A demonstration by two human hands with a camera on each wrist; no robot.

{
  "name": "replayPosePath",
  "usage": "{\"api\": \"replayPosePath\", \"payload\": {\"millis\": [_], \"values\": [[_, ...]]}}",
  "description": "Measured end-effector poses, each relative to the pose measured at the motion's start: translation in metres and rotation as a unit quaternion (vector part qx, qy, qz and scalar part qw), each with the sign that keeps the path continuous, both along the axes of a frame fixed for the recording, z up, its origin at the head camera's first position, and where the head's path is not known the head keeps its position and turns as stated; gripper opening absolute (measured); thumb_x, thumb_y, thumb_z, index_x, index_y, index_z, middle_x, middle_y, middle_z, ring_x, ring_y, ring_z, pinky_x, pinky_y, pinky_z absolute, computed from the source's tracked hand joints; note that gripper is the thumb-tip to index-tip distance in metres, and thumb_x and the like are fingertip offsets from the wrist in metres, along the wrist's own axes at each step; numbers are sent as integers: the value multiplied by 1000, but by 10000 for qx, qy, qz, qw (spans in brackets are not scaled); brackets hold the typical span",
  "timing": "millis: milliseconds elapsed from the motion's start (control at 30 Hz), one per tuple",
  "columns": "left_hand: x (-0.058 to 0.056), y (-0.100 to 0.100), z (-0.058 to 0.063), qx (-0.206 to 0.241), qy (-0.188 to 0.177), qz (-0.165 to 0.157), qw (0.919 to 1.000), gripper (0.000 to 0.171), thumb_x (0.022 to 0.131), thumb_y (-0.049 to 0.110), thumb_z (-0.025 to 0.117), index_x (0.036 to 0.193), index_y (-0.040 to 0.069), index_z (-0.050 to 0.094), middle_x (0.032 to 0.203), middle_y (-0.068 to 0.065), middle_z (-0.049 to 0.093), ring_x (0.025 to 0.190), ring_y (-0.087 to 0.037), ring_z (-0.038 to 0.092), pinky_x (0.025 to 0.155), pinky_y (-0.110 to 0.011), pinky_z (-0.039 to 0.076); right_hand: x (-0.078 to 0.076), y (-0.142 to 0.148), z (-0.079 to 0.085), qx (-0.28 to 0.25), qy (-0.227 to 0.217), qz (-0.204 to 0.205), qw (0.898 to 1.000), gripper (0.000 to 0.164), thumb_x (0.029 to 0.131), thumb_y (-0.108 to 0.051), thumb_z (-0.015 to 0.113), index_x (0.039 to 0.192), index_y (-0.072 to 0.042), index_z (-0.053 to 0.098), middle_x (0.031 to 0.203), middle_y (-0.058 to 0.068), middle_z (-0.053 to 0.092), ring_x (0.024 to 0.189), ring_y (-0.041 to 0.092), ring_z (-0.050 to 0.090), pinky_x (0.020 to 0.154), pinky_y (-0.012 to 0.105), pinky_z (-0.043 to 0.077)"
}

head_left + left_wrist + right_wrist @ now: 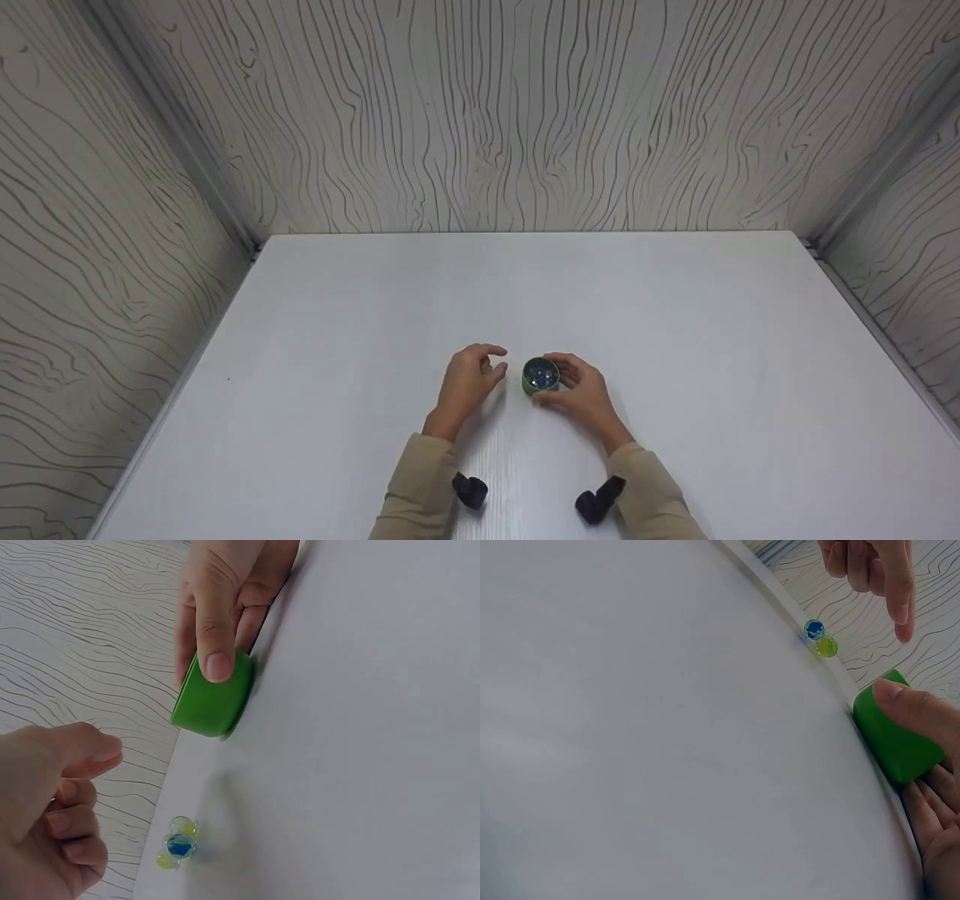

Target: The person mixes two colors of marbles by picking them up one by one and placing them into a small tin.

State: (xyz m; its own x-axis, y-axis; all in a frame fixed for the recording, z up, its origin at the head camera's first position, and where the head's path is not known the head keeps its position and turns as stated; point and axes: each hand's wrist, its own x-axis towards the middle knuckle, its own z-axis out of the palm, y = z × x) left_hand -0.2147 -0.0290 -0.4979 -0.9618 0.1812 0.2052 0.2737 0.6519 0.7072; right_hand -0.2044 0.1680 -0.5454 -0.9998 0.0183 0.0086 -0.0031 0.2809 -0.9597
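My right hand (pixel 585 390) grips a small round green cup (pixel 214 701) at the tabletop, its thumb on the near side and fingers round the far side. Seen from above, the cup holds several shiny bluish marbles (pixel 541 373). To the left of the cup is my left hand (pixel 466 379), holding nothing. Its thumb and index finger point toward the cup with a gap between them, and its other fingers are loosely curled. Loose clear glass marbles (pixel 180 844) with blue and yellow swirls lie near the left hand; the head view does not show them.
Both hands are over a white table (pixel 360 315). Behind it rises a wall panel (pixel 480 120) with a wood-grain pattern, and similar panels stand at both sides. A dark wrist camera (pixel 470 491) sits on the left sleeve, another (pixel 600 500) on the right.
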Motion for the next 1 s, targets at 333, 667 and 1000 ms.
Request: {"api": "replayPosePath", "payload": {"millis": [333,667,1000], "values": [[-5,-14,-2,326,-37,111,9994,17,86,8,67,102,4,72,83,-9,65,73,-13,50,69,-22,44,2,-1,3,-17,-28,47,10000,65,64,-9,87,122,-2,60,128,17,62,126,34,56,106,36,46],[-9,-24,-3,347,-215,317,9987,17,87,9,66,102,2,72,75,-4,57,69,-8,42,63,-20,38,1,0,1,-48,-128,40,9999,66,63,-9,88,122,-4,60,128,16,62,127,33,56,107,35,45],[-14,-33,-9,284,-494,402,9976,18,89,13,65,105,5,71,75,-4,55,71,-10,44,65,-21,37,2,-1,4,-119,-64,55,9999,64,63,-6,87,121,-2,61,127,17,63,126,32,57,106,34,45]]}}
